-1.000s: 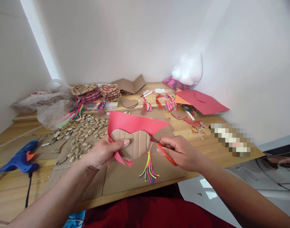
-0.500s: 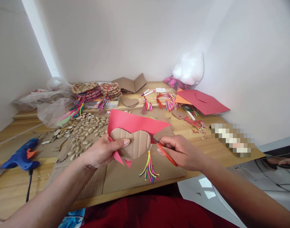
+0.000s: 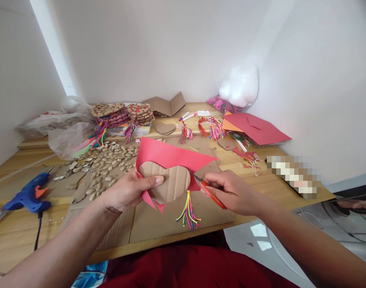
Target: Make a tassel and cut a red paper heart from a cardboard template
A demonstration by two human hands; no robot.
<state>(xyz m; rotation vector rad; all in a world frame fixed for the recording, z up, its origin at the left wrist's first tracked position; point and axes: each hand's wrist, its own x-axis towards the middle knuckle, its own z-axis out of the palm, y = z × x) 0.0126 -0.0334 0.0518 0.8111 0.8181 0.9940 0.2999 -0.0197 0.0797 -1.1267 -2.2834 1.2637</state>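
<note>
My left hand (image 3: 126,190) pinches a brown cardboard heart (image 3: 172,185) together with a sheet of red paper (image 3: 171,153) behind it, its thumb lying on the cardboard. Orange-handled scissors (image 3: 212,196) are gripped in my right hand (image 3: 233,192), with their blades at the red paper just right of the heart. A cut flap of red paper hangs below the heart's left side. Under the heart, a multicoloured string tassel (image 3: 189,212) rests on the cardboard sheet (image 3: 159,228).
Many peanuts (image 3: 114,158) lie at left, near a blue glue gun (image 3: 28,196). Peanut-shell pieces (image 3: 139,114) are stacked behind. Further back are a folded cardboard (image 3: 165,106), tassels (image 3: 215,128), red paper sheets (image 3: 257,126) and a white bag (image 3: 239,86).
The scissors and my right hand have shifted very slightly right, and the red paper beside the blades shows a little more. My left hand keeps its hold.
</note>
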